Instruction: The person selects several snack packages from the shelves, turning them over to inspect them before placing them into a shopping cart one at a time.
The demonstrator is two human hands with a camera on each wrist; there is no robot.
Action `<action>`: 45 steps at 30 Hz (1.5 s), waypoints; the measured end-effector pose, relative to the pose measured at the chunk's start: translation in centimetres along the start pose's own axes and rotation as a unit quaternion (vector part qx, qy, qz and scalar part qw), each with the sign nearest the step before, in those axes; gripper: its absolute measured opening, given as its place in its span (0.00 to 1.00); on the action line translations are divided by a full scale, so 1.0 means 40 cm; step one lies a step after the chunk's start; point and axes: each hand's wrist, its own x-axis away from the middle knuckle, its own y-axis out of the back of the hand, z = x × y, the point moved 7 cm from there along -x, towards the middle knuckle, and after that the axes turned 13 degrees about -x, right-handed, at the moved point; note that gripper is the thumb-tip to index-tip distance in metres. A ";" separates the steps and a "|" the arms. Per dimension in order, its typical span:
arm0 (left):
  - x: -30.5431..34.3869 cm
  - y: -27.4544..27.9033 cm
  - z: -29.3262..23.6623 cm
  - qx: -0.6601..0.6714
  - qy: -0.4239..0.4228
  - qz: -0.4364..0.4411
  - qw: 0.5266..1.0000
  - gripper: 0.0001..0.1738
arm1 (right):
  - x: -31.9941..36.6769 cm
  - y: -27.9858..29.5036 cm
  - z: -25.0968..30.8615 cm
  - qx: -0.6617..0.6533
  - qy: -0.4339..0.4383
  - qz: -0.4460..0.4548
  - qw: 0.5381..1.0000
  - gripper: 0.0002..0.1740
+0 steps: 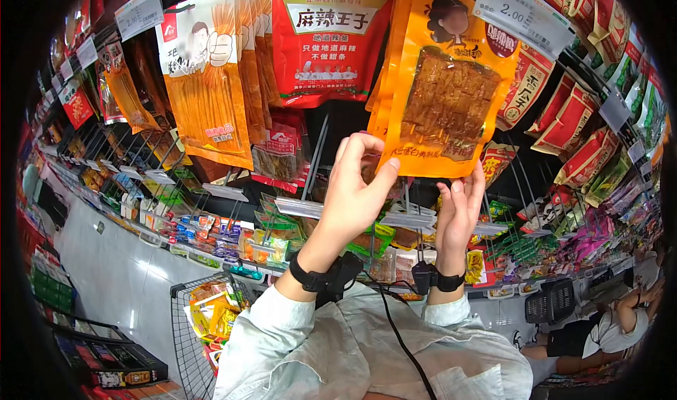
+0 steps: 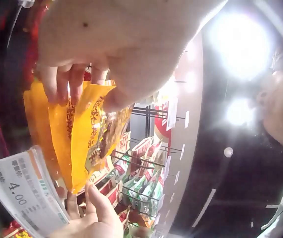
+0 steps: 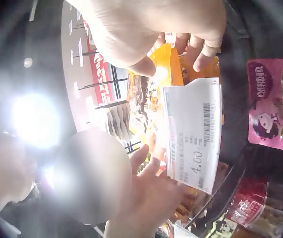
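Note:
An orange snack packet (image 1: 451, 82), with a clear window on brown flat pieces, hangs at the front of a row of like packets. My left hand (image 1: 360, 192) pinches its lower left corner, thumb in front and fingers behind. At the lower right corner my right hand (image 1: 460, 213) holds the packet's edge between thumb and fingers. More orange packets (image 2: 42, 119) show behind it in the left wrist view. A price tag (image 3: 193, 134) marked 4.00 partly covers the packets in the right wrist view.
A red packet (image 1: 331, 44) and white-and-orange packets (image 1: 204, 75) hang to the left. Rail ends with tag holders (image 1: 317, 207) stick out below my hands. A wire cart (image 1: 187, 336) with yellow packets stands at lower left. Another person (image 1: 610, 329) is at lower right.

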 end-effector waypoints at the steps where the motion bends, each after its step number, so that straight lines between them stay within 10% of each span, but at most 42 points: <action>1: 0.006 -0.006 -0.006 0.039 0.006 0.015 0.999 0.11 | 0.004 -0.015 0.013 0.013 0.012 0.012 1.000 0.36; 5: 0.026 -0.020 -0.025 0.161 -0.005 0.042 0.986 0.09 | 0.030 0.015 0.032 0.184 0.097 0.037 0.977 0.32; 10: 0.042 -0.018 -0.073 0.273 0.015 0.062 0.960 0.13 | 0.035 -0.027 0.045 0.044 0.066 0.023 0.997 0.32; 14: 0.059 0.005 -0.130 0.254 0.004 0.092 0.963 0.18 | 0.056 -0.018 0.052 -0.102 -0.019 0.018 0.994 0.31; 30: 0.185 0.076 -0.192 0.207 -0.044 0.098 0.973 0.16 | 0.213 -0.064 0.243 -0.010 0.158 0.029 0.987 0.36; 45: 0.338 0.085 -0.008 0.334 0.141 0.138 0.922 0.17 | 0.367 -0.050 0.206 0.202 -0.029 0.067 0.977 0.26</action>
